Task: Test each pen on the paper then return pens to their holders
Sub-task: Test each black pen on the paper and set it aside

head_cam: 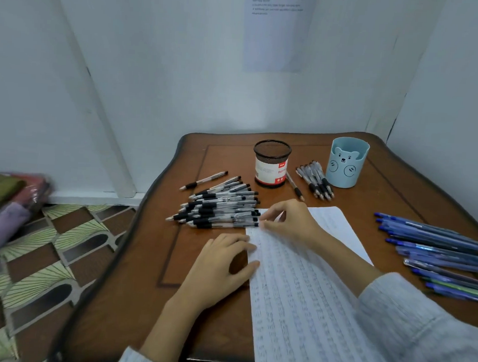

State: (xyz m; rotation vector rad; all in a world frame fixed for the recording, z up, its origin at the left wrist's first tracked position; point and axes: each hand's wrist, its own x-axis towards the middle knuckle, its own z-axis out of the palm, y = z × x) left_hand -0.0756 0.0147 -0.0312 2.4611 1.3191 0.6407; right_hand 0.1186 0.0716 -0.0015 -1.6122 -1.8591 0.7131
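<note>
Resting flat, the left hand (219, 265) presses the left edge of the paper (303, 308), which runs lengthwise away. The right hand (288, 222) curls at its far corner; grip unclear. Beside it the black pens (217, 210) lie crosswise, tips left. The blue pens (436, 246), at right, lie crosswise too. Beyond stand the mesh holder (271, 166) and bear holder (346, 164).

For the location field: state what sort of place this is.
Likely a small partitioned work booth rather than an office: a wooden table set into a corner of plain white panels, a printed sheet stuck on the back panel, and patterned floor tiles beside it.
</note>
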